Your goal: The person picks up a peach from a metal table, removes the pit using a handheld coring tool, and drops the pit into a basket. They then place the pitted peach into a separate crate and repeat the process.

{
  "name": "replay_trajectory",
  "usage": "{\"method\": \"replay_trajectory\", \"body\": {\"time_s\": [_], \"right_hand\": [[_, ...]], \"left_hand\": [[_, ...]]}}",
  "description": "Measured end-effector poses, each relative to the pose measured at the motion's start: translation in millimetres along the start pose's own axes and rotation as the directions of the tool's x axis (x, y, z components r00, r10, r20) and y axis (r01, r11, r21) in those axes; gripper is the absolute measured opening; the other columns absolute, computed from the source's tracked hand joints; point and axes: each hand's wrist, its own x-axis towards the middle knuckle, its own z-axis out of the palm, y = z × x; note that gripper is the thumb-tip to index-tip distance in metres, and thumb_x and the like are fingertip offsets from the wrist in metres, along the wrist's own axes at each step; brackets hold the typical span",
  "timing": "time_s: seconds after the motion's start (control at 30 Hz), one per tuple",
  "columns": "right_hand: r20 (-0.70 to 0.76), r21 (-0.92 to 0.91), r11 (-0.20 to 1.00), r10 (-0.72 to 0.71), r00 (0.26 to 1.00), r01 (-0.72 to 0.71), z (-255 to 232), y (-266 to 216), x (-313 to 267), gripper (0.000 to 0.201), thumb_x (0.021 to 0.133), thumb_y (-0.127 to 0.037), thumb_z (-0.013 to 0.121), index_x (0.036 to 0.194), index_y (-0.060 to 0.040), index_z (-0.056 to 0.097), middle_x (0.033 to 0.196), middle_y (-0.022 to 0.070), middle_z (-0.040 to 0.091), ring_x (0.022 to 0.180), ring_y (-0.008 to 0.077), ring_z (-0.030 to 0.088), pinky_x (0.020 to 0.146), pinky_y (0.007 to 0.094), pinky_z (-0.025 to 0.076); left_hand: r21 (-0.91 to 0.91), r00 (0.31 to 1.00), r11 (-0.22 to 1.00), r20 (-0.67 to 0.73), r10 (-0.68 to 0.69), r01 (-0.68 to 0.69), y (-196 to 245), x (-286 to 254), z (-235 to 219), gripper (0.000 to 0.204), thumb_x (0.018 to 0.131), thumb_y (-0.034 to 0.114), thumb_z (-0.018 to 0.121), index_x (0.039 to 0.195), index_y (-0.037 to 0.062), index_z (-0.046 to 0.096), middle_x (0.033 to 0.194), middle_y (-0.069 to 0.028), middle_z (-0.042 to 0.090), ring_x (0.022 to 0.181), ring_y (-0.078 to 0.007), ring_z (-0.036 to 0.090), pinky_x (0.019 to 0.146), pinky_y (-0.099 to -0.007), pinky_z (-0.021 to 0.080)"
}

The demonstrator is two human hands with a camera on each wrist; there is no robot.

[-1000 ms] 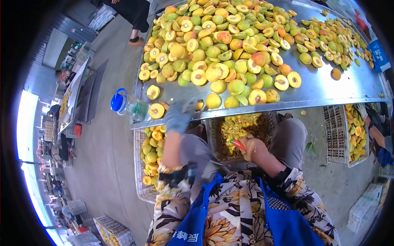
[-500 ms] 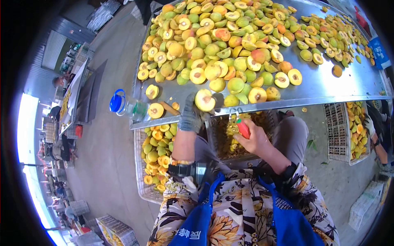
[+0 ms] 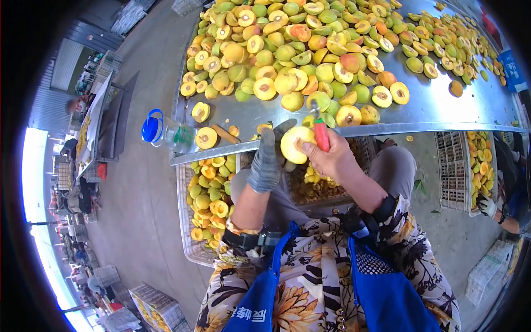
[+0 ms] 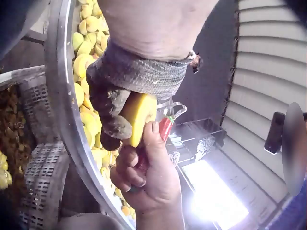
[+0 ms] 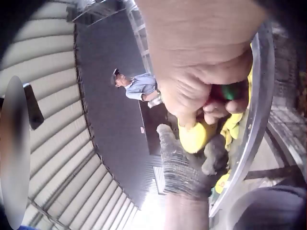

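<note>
A cut yellow fruit half (image 3: 295,148) is held upright between the two hands, above the table's near edge. The gloved left hand (image 3: 265,166) holds it from the left; in the left wrist view gloved fingers (image 4: 115,115) curl against the fruit half (image 4: 140,115). My bare right hand (image 3: 338,161) grips the red handle (image 3: 321,135) of a tool, its thumb touching the cut face. The tool's metal loop (image 4: 179,110) stands clear of the fruit. In the right wrist view the fruit half (image 5: 194,137) lies between the glove (image 5: 182,167) and bare fingers.
Piled fruit (image 3: 285,52) covers much of the metal table (image 3: 409,113). A blue-capped bottle (image 3: 177,136), another fruit half (image 3: 206,138) and a brown stick (image 3: 227,134) lie near its left corner. Crates of fruit (image 3: 207,202) stand below, one between the knees. Another worker's gloved hand (image 3: 488,206) shows right.
My left hand has picked up a fruit half from the table edge and moved right. The right hand has risen with the tool, and its thumb now meets the fruit.
</note>
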Motion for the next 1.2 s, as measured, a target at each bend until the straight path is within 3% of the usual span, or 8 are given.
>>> {"method": "replay_trajectory", "body": {"time_s": [0.1,0.17,0.23,0.67,0.9,1.0,1.1,1.2], "right_hand": [[0.048,0.479,0.878,-0.018,0.999,-0.007,18.3,5.5,-2.6,0.042,0.076,-0.032,0.064,0.097,0.0002,0.046,0.059,0.0053,0.050,0.039,0.0069,0.043,0.036,0.0236,0.036],[0.083,0.385,0.920,0.051,0.995,-0.079,25.2,14.3,0.7,0.046,0.075,-0.030,0.064,0.103,-0.0006,0.043,0.065,0.0113,0.055,0.047,0.0180,0.054,0.045,0.0294,0.043],[-0.152,-0.421,0.842,-0.433,0.888,0.338,33.7,13.2,-4.9,0.046,0.073,-0.027,0.065,0.106,-0.0021,0.043,0.075,0.0185,0.059,0.065,0.0323,0.059,0.058,0.0365,0.047],[0.000,-0.508,0.846,-0.189,0.982,0.163,15.1,27.9,-23.3,0.027,0.073,-0.018,0.063,0.086,-0.0013,0.047,0.070,0.0223,0.054,0.068,0.0394,0.054,0.058,0.0404,0.043],[0.071,-0.512,0.843,-0.153,0.986,0.168,17.7,45.6,-28.8,0.021,0.072,-0.011,0.058,0.086,-0.0016,0.046,0.070,0.0216,0.054,0.068,0.0387,0.054,0.058,0.0394,0.043],[0.153,-0.540,0.826,-0.091,0.984,0.160,12.0,50.5,-28.2,0.021,0.071,-0.009,0.056,0.088,-0.0019,0.046,0.071,0.0207,0.054,0.069,0.0385,0.054,0.059,0.0384,0.043],[0.221,-0.500,0.823,-0.179,0.959,0.270,7.8,52.6,-22.0,0.020,0.071,-0.009,0.056,0.088,-0.0020,0.047,0.070,0.0193,0.054,0.067,0.0369,0.055,0.060,0.0368,0.044],[0.261,-0.494,0.828,-0.151,0.953,0.266,7.5,47.7,-17.2,0.019,0.071,-0.009,0.057,0.087,-0.0026,0.049,0.070,0.0159,0.055,0.067,0.0309,0.056,0.062,0.0335,0.044]], "left_hand": [[-0.132,0.966,0.957,-0.033,0.256,-0.259,-32.3,-0.6,2.5,0.061,0.079,0.052,0.049,0.114,0.0014,0.042,0.100,-0.0099,0.055,0.086,-0.0191,0.055,0.076,-0.0310,0.046],[-0.251,0.963,0.934,-0.145,0.225,-0.256,-40.6,6.3,-7.9,0.054,0.081,0.046,0.049,0.111,0.0013,0.045,0.097,-0.0092,0.056,0.084,-0.0178,0.056,0.075,-0.0299,0.046],[-0.364,0.951,0.892,-0.249,0.185,-0.269,-34.4,5.8,-7.2,0.046,0.083,0.041,0.049,0.107,0.0012,0.048,0.094,-0.0085,0.057,0.083,-0.0166,0.056,0.075,-0.0287,0.046],[0.281,0.868,0.871,-0.185,0.461,-0.402,-32.9,2.8,2.7,0.037,0.087,0.029,0.046,0.111,0.0013,0.048,0.102,-0.0074,0.052,0.091,-0.0130,0.050,0.081,-0.0245,0.041],[0.014,0.905,0.931,-0.231,0.357,-0.364,-29.8,-1.8,5.0,0.028,0.085,0.025,0.050,0.098,0.0008,0.056,0.087,-0.0053,0.057,0.078,-0.0131,0.055,0.069,-0.0244,0.046],[-0.061,0.998,0.998,-0.068,-0.011,0.007,-15.9,3.8,-10.0,0.020,0.081,0.018,0.056,0.090,-0.0005,0.058,0.081,-0.0059,0.059,0.068,-0.0129,0.057,0.063,-0.0246,0.048],[-0.036,0.985,0.996,-0.147,-0.087,0.083,-11.5,7.0,-11.5,0.022,0.080,0.017,0.056,0.092,-0.0011,0.058,0.084,-0.0077,0.060,0.069,-0.0137,0.058,0.063,-0.0248,0.048],[-0.104,0.992,0.987,-0.044,0.116,-0.120,-17.5,2.5,-14.5,0.024,0.080,0.017,0.056,0.094,-0.0019,0.057,0.084,-0.0086,0.060,0.068,-0.0152,0.058,0.061,-0.0259,0.049]]}}
